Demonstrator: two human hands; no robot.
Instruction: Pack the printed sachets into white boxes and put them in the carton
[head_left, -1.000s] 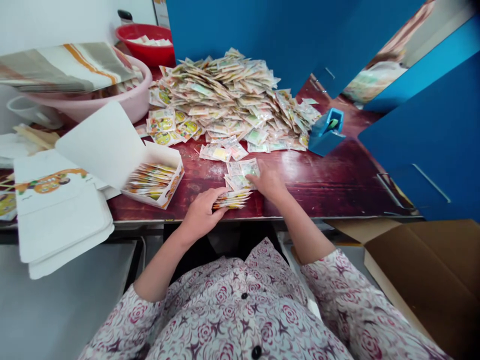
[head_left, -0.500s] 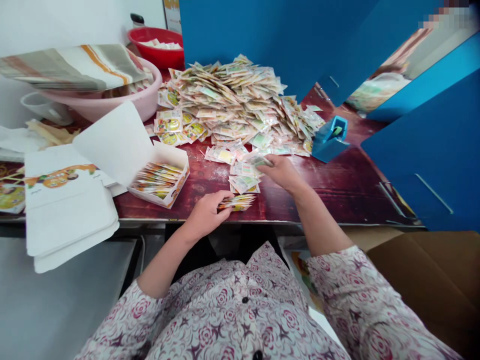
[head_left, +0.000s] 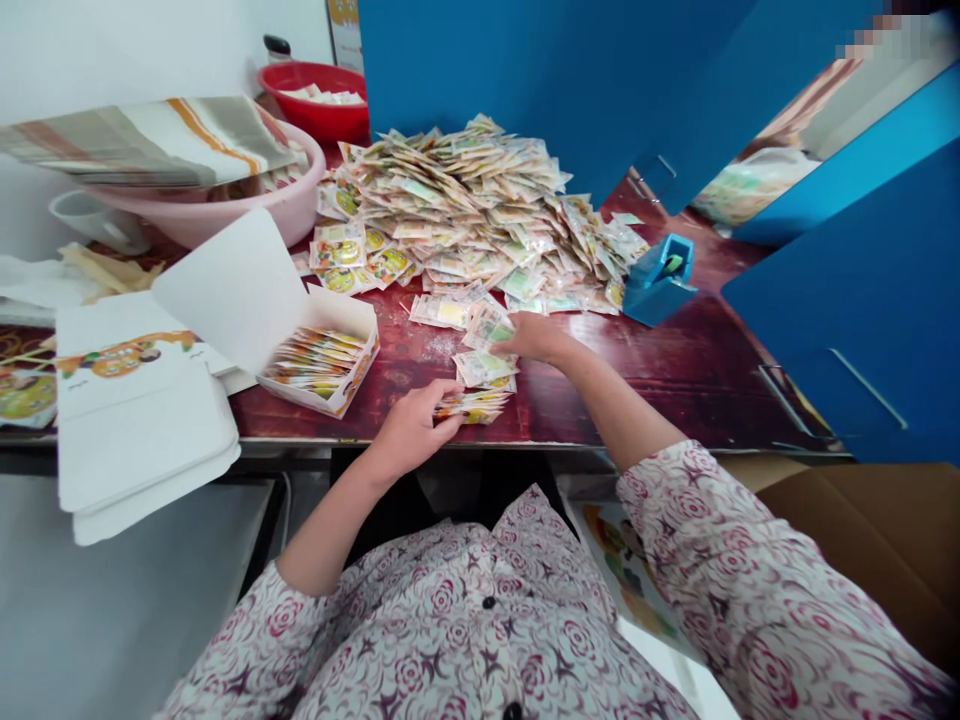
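Observation:
My left hand (head_left: 412,425) is closed round the end of a small row of sachets (head_left: 480,405) standing on edge near the table's front. Just beyond it, my right hand (head_left: 536,337) pinches a flat printed sachet (head_left: 487,326), its fingertips partly hidden beneath the hand. Between the two hands, a few loose sachets (head_left: 484,368) lie overlapping on the table. To the left of my left hand stands an open white carton (head_left: 354,375), its lid raised, with a packed row of sachets (head_left: 319,358) inside. A large heap of sachets (head_left: 465,200) rises behind both hands.
Flat white cartons (head_left: 142,430) are stacked at the left edge. Behind them are a pink basin (head_left: 292,205) with a striped cloth (head_left: 165,140) and a red basin (head_left: 322,115). A blue tape dispenser (head_left: 660,285) sits at right, near blue partitions (head_left: 862,290).
My right hand has shifted slightly left and down, bringing its sachet onto the loose ones. My left hand stays at the small row of sachets.

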